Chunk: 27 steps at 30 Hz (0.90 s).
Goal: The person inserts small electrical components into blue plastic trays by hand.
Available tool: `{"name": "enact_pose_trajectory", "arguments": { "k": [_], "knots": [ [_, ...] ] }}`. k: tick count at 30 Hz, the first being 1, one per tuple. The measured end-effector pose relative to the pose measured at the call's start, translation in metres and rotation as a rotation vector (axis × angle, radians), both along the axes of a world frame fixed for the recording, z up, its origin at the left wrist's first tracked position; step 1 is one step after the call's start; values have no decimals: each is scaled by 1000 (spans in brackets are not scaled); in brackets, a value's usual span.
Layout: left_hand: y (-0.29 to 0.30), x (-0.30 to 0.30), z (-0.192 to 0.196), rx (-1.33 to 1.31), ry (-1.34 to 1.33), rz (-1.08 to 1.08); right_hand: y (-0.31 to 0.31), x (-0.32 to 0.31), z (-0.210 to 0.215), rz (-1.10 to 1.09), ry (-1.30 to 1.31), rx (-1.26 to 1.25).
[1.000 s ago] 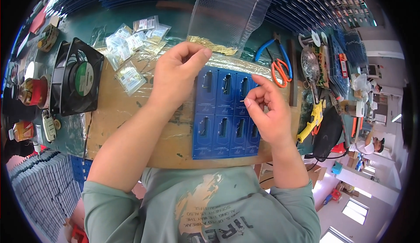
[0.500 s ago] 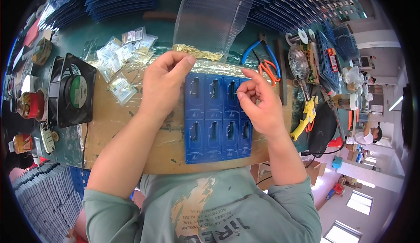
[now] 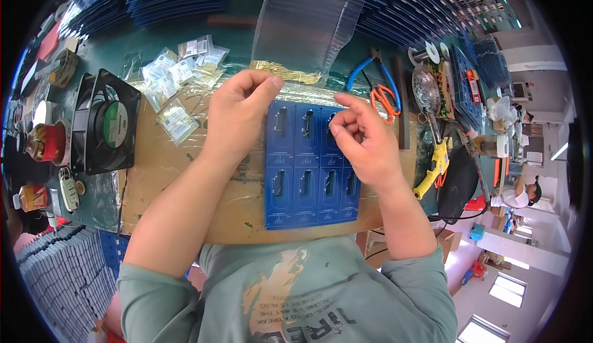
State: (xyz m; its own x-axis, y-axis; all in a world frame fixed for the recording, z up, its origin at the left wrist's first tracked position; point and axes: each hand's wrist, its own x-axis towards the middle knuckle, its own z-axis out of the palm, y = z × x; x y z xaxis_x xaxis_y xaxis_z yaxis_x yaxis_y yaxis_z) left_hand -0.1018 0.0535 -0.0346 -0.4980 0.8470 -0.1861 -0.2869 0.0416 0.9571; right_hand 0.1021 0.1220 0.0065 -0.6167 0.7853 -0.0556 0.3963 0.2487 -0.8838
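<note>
1. Step in hand: we judge it to be loading small metal parts into the blue tray (image 3: 312,164), a rigid moulded sheet of eight slotted pockets in two rows, lying at frame centre on a brown board (image 3: 179,176).
2. Right hand (image 3: 364,142): fingers pinched together over the upper right pocket; whether they clamp a part we cannot tell, since anything held is too small to see.
3. Left hand (image 3: 241,117): fingers curled, thumb against forefinger, resting at the tray's upper left corner and just below the gold pins (image 3: 284,71); its grip looks closed, contents hidden.
4. Next move, as we judge it: a fine, steady placing of a part into a narrow slot, the tray kept from sliding.
5. Gold pins: thin, shiny, a loose heap above the tray.
6. Clear cover (image 3: 309,25): glossy, ribbed plastic, top centre.
7. Packets (image 3: 176,74): small clear bags, crinkled, upper left.
8. Fan (image 3: 105,121): black square frame, round hub, left.
9. Pliers (image 3: 380,87): blue and orange handles, right of the pins.
</note>
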Motion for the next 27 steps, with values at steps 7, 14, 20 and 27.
{"name": "enact_pose_trajectory", "arguments": {
  "k": [7,14,20,27],
  "knots": [
    [-3,-1,-2,9,-17,-6,-9,-12,-2,66,-84,-8],
    [0,1,-1,47,-53,12,-21,-12,-5,194,-161,172],
    [1,0,-1,49,-11,8,-19,-9,-8,263,-184,339],
    [-1,0,-2,45,-20,11,-20,-14,2,194,-216,258]
  ]
}}
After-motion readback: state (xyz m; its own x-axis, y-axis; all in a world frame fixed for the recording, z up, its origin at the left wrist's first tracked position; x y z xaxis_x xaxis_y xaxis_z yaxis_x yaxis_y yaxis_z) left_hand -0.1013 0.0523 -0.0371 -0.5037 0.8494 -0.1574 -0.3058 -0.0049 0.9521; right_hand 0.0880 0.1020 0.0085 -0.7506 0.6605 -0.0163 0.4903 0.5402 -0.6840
